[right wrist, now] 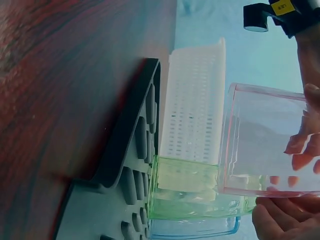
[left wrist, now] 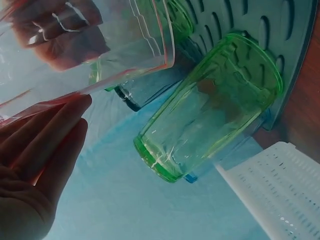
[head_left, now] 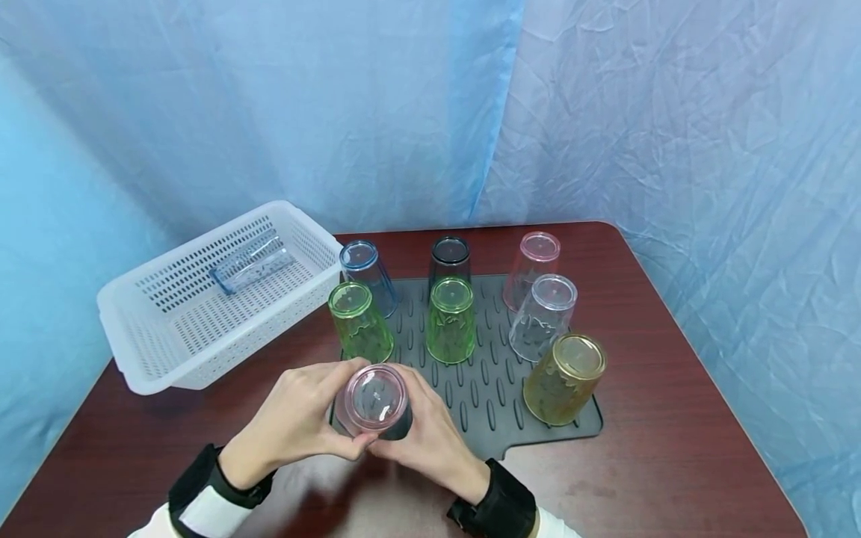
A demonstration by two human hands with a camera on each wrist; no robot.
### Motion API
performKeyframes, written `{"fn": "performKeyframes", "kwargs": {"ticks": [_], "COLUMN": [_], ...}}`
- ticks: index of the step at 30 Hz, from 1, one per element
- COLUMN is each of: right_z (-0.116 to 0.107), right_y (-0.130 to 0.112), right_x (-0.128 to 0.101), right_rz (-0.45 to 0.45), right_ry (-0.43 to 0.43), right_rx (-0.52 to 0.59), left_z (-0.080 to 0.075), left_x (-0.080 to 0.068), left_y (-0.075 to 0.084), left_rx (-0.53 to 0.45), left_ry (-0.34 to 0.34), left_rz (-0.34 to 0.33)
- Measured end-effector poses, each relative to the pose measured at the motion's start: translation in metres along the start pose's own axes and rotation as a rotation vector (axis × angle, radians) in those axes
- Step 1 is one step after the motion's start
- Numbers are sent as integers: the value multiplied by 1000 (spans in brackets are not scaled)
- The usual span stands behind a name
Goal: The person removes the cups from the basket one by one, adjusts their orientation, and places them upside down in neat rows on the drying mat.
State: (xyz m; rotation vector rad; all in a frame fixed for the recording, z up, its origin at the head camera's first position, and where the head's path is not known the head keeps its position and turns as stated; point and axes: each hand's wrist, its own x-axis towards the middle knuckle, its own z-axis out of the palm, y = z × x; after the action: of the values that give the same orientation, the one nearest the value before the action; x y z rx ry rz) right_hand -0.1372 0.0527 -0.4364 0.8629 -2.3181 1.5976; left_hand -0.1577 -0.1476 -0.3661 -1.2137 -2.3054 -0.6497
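A pink-tinted drinking glass point(head_left: 377, 396) is upside down between my two hands, over the near left corner of a grey drying mat point(head_left: 480, 388). My left hand point(head_left: 306, 411) grips its left side and my right hand point(head_left: 430, 437) its right, thumbs close together in front. In the right wrist view, the glass's rim point(right wrist: 226, 140) is raised off the mat. Just behind it, an upturned green glass point(head_left: 363, 325) stands on the mat; the left wrist view also shows this green glass point(left wrist: 210, 110). Some fingers are hidden behind the glass.
More upturned glasses stand on the mat: a second green point(head_left: 451, 321), a blue point(head_left: 366, 273), a dark point(head_left: 450, 258), another pink point(head_left: 531, 273), a clear point(head_left: 543, 317) and an amber one point(head_left: 565, 379). A white basket point(head_left: 252, 340) at left holds a glass lying sideways point(head_left: 252, 261).
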Motion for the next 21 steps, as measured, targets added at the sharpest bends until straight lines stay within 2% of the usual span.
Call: {"fn": "performKeyframes", "kwargs": {"ticks": [5, 11, 13, 16, 21], "right_z": [2, 10, 13, 17, 21], "right_y": [2, 8, 12, 17, 24], "right_x": [3, 21, 28, 37, 45], "right_rz": [9, 8, 14, 51, 113], "right_ry": [-8, -91, -120, -150, -179], "right_rx": [-16, -41, -55, -64, -92], "left_z": [1, -17, -24, -32, -42], "left_x": [-7, -26, -36, -52, -78], "left_y": [-2, -12, -15, -19, -18], "left_rx": [-12, 31, 58, 108, 197], "left_ry": [-24, -151, -171, -144, -28], "left_rz": [-64, -277, -337, -382, -387]}}
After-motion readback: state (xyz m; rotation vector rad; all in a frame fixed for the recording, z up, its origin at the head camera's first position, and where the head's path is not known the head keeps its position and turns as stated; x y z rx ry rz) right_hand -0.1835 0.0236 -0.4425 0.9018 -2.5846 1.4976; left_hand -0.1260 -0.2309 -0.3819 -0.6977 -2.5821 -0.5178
